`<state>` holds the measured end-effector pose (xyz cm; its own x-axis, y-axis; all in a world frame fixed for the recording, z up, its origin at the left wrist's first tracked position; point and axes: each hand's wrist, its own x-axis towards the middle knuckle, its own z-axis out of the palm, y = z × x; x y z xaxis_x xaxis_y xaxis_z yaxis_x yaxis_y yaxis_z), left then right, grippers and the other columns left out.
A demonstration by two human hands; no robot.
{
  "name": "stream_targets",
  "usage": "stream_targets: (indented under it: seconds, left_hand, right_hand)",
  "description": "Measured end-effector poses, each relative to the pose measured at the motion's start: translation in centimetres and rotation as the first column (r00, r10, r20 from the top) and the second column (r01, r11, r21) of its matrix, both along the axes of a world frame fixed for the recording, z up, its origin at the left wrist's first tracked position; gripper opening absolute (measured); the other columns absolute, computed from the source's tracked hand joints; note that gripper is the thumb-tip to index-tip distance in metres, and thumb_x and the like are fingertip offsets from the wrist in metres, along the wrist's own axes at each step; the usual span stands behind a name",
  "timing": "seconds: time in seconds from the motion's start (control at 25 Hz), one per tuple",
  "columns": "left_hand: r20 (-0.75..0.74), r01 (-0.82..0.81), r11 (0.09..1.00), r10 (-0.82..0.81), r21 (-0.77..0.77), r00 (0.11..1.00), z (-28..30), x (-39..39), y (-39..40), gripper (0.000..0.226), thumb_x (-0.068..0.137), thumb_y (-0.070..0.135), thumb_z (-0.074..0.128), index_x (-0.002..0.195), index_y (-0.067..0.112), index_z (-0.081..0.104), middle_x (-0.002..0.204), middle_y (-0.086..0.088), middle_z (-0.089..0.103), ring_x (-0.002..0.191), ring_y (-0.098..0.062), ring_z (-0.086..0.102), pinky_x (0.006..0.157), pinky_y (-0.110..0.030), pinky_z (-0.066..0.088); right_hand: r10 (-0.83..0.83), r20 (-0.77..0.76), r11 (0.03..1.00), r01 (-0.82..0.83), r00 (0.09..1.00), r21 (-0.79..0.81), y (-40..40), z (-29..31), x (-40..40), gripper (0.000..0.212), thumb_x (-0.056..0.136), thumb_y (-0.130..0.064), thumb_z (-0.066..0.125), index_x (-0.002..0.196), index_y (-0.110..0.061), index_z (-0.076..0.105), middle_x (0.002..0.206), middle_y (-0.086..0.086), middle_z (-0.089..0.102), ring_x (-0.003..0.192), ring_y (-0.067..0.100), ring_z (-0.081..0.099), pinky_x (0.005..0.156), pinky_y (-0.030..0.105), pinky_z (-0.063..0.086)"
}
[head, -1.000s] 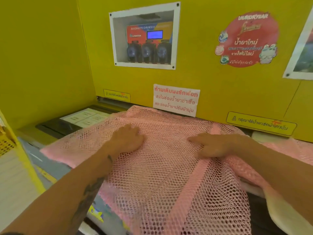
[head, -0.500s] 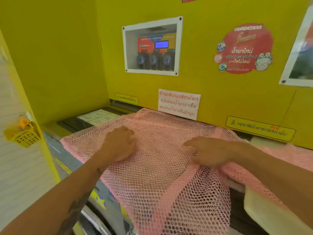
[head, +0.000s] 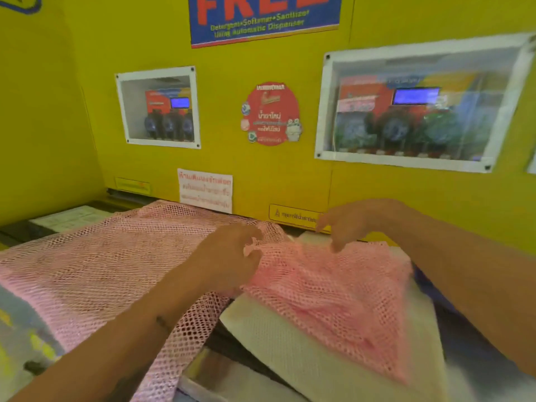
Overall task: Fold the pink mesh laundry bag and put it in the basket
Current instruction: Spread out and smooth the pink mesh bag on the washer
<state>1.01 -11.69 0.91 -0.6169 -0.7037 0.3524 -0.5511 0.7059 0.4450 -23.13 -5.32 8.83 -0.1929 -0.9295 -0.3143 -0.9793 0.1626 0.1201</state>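
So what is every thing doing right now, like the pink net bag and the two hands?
pink mesh bag: spread out flat, not folded up yet.
left hand: fingers curled, pinching the bag.
right hand: open, fingers spread, fingertips down at the bag's edge.
white cloth: lying partly under the bag.
small screens: lit up blue.

A yellow wall (head: 261, 181) carries a blue sign (head: 264, 20) reading "FREE", a round red sticker (head: 271, 114), a white notice (head: 205, 190) with red lettering and 2 white-framed windows (head: 159, 107) (head: 417, 104) showing dispenser pumps, while a white cloth (head: 290, 340) lies below.
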Motion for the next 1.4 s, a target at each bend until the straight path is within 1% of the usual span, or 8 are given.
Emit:
stream_targets:
  seconds: [0.08,0.2,0.4,0.72,0.88,1.0,1.2,1.4]
  left_hand:
    - [0.147,-0.071,0.996,0.063,0.048,0.987,-0.5,-2.4,0.5,0.052,0.086,0.042,0.052,0.138,0.039,0.044,0.144,0.004,0.048,0.120,-0.022,0.054,0.095,-0.039,0.047]
    - [0.294,-0.146,0.979,0.098,0.145,0.951,-0.6,-4.3,0.7,0.057,0.082,0.024,0.057,0.137,0.036,0.047,0.138,0.000,0.054,0.096,-0.022,0.061,0.067,-0.029,0.051]
    - [-0.150,-0.159,0.985,0.147,-0.068,0.978,1.8,-5.7,1.7,0.017,0.086,0.011,0.051,0.084,0.019,0.066,0.070,0.005,0.063,0.062,-0.019,0.059,0.053,-0.024,0.038]
    - [-0.520,-0.226,0.974,0.194,0.002,0.832,7.4,-5.1,3.1,0.012,0.086,0.013,0.056,0.078,0.022,0.055,0.072,-0.001,0.058,0.055,-0.012,0.050,0.044,-0.022,0.035]
    - [-0.164,-0.233,0.962,0.255,0.145,0.953,7.8,-2.5,3.1,0.019,0.082,0.007,0.054,0.087,0.025,0.049,0.080,-0.002,0.056,0.065,-0.017,0.051,0.052,-0.029,0.035]
    - [0.139,-0.228,0.931,0.195,0.286,0.971,8.3,-0.7,3.4,0.036,0.082,0.011,0.063,0.106,0.030,0.043,0.103,-0.001,0.057,0.079,-0.021,0.055,0.061,-0.034,0.041]
    - [-0.398,-0.130,0.981,0.177,0.143,0.900,8.7,-1.8,3.7,0.031,0.085,0.000,0.055,0.099,0.027,0.048,0.096,-0.013,0.064,0.056,-0.013,0.053,0.043,-0.025,0.041]
    - [-0.506,-0.186,0.956,0.280,0.229,0.816,9.5,-0.1,2.7,0.056,0.083,-0.003,0.059,0.127,0.028,0.043,0.106,-0.011,0.063,0.074,-0.019,0.063,0.054,-0.030,0.049]
  right_hand:
    - [-0.002,0.006,1.000,0.002,1.000,0.011,1.6,-1.4,-1.3,0.061,0.096,-0.027,0.060,0.151,-0.018,0.037,0.156,0.003,0.037,0.139,0.029,0.038,0.109,0.045,0.038]
    - [0.041,0.135,0.998,-0.034,0.990,-0.052,3.0,-3.1,-2.1,0.054,0.092,-0.025,0.059,0.144,-0.014,0.048,0.151,0.006,0.045,0.134,0.028,0.045,0.108,0.049,0.042]
    - [0.021,0.310,0.990,-0.063,0.950,0.125,3.2,-4.6,-1.8,0.062,0.088,-0.032,0.064,0.146,-0.025,0.045,0.152,-0.001,0.043,0.136,0.028,0.042,0.108,0.053,0.040]
    - [0.013,0.673,0.991,-0.097,0.740,0.088,4.5,-2.9,-2.8,0.055,0.082,-0.016,0.066,0.134,-0.035,0.059,0.143,-0.010,0.053,0.127,0.014,0.045,0.107,0.048,0.036]
    - [0.209,0.647,0.910,0.097,0.734,-0.404,3.8,-1.6,-2.9,0.024,0.097,-0.010,0.049,0.090,-0.013,0.072,0.090,0.000,0.077,0.084,0.013,0.071,0.078,0.030,0.053]
    - [0.234,0.679,0.865,0.170,0.696,-0.472,3.2,1.3,-3.7,0.019,0.097,-0.011,0.046,0.097,-0.014,0.065,0.082,0.005,0.078,0.083,0.017,0.073,0.081,0.039,0.055]
    - [0.133,0.439,0.987,-0.159,0.888,0.024,3.2,-2.8,0.3,0.056,0.085,-0.025,0.070,0.138,-0.022,0.051,0.133,-0.006,0.055,0.119,0.020,0.056,0.093,0.040,0.052]
    - [0.241,0.517,0.909,-0.004,0.821,-0.417,1.3,-3.5,-0.3,0.015,0.087,-0.007,0.057,0.092,-0.005,0.071,0.095,0.006,0.069,0.090,0.024,0.065,0.076,0.041,0.055]
